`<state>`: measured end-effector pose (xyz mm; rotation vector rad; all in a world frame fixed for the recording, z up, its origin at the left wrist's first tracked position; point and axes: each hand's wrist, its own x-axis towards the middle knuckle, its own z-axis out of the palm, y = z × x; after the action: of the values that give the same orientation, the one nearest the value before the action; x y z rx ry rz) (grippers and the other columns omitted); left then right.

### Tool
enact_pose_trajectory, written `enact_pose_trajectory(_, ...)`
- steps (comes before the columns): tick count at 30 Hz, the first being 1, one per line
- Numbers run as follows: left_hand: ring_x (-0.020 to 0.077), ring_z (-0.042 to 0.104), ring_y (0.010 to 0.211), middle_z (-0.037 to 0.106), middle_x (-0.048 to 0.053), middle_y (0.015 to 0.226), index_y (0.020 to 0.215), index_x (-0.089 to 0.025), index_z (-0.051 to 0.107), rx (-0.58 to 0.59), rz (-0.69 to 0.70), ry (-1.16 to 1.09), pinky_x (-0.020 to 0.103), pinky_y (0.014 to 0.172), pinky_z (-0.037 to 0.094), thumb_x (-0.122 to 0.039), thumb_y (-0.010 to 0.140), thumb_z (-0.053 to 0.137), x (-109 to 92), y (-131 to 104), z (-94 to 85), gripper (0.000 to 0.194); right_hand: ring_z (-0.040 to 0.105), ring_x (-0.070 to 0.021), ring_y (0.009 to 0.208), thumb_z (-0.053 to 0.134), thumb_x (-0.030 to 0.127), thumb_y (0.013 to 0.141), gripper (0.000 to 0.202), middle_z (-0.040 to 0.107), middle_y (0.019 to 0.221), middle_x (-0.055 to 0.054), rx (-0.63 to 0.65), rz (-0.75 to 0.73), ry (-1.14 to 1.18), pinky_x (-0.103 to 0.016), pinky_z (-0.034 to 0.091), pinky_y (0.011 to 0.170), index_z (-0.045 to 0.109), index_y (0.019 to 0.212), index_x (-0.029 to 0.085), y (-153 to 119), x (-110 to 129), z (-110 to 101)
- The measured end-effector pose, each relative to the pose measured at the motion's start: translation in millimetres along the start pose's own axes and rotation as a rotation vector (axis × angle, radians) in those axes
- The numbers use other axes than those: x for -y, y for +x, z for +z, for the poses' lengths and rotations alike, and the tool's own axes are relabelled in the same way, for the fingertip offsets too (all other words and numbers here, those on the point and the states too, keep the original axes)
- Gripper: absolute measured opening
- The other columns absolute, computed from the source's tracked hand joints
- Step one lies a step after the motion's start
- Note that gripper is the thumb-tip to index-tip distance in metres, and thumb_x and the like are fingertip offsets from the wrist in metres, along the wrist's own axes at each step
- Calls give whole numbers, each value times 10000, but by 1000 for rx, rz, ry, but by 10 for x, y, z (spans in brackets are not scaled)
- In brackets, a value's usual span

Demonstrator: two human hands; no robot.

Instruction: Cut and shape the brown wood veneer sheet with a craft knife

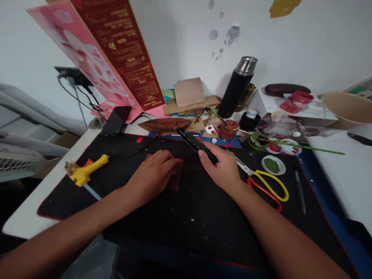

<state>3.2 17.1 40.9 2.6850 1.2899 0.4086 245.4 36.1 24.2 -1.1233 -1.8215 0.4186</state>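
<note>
My left hand [155,172] presses down on a small reddish-brown flat piece [175,179] lying on the black mat. Its fingers are curled over the piece and hide part of it. My right hand [221,164] is closed around a black utility knife [195,144] with white lettering along its side. The knife points up and to the left, above the mat, apart from the brown piece; whether its blade is out I cannot tell. Just right of that hand lie scissors [269,184] with one yellow and one red handle.
A yellow hot glue gun [90,169] lies on the mat [186,236] at left. Behind are a phone [116,120], a brown boat-shaped piece [165,123], cardboard [189,92], paint jars [229,130] and a black thermos [236,89]. A green paint lid [273,165] and pen [300,192] lie right.
</note>
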Motion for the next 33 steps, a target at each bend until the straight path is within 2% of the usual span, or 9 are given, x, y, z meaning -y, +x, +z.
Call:
enact_pose_trajectory(3, 254, 656, 1029, 695, 104, 1077, 1170, -167, 718, -8, 72, -31, 397, 890, 575, -126, 989, 549, 67, 292, 36, 252, 794, -225, 968, 593, 291, 990, 272, 817, 1141, -60, -23, -51, -7, -331, 619, 877, 757, 1196, 222, -16, -15, 17)
enact_pose_trajectory(5, 272, 632, 1185, 697, 113, 1243, 1197, -185, 719, -11, 132, -58, 447, 1026, 540, -80, 956, 546, 134, 492, 88, 315, 794, -223, 969, 588, 297, 990, 276, 819, 1128, -55, -18, -59, -1, -334, 621, 878, 758, 1197, 229, -27, -17, 26)
enact_pose_trajectory(8, 294, 635, 1203, 708, 120, 1246, 1151, -187, 739, -30, 127, -39, 510, 1072, 507, -85, 953, 535, 216, 636, 113, 303, 793, -225, 974, 578, 303, 992, 286, 820, 1121, -49, -8, -58, 8, -347, 622, 883, 757, 1206, 239, -34, -21, 23)
enact_pose_trajectory(13, 288, 636, 1167, 688, 118, 1206, 1189, -196, 701, -2, 9, -117, 469, 1033, 520, -319, 1013, 557, 327, 266, -107, 259, 788, -233, 991, 580, 328, 994, 299, 819, 1124, -70, 7, 24, 52, -347, 606, 884, 763, 1201, 215, -28, -34, 25)
enact_pose_trajectory(17, 318, 610, 1201, 643, 124, 1293, 1352, -205, 605, 185, -171, -102, 501, 1067, 483, -509, 915, 689, 411, -124, -277, 539, 784, -242, 997, 575, 334, 990, 302, 818, 1126, -64, 105, 69, 97, -364, 591, 895, 765, 1200, 227, -37, -24, 54)
enact_pose_trajectory(20, 331, 588, 1222, 629, 139, 1287, 1356, -179, 606, 233, -242, -77, 493, 1083, 455, -533, 873, 717, 430, -212, -289, 609, 782, -237, 984, 575, 331, 991, 301, 817, 1125, -52, 151, 71, 119, -360, 587, 889, 761, 1211, 240, -49, 3, 64)
enact_pose_trajectory(23, 316, 621, 1123, 660, 117, 1179, 1334, -182, 621, 260, -333, -72, 443, 990, 479, -522, 827, 753, 442, -204, -287, 625, 777, -229, 1001, 571, 334, 1002, 302, 813, 1143, -46, 161, 92, 150, -352, 582, 905, 754, 1227, 249, -56, 29, 65)
enact_pose_trajectory(28, 222, 618, 765, 668, 15, 862, 1061, -235, 695, 381, -513, -157, 324, 664, 413, -563, 889, 636, 472, -321, -382, 375, 772, -234, 1018, 580, 342, 994, 300, 810, 1161, -45, 248, 138, 139, -357, 574, 896, 754, 1224, 262, -55, 37, 81)
enact_pose_trajectory(33, 182, 552, 664, 625, -20, 729, 867, -239, 676, 389, -572, -284, 292, 608, 360, -619, 881, 600, 466, -518, -445, 388, 758, -216, 857, 570, 375, 1008, 320, 818, 1009, -50, 296, 207, 143, -327, 553, 768, 757, 1227, 236, -38, 22, 73)
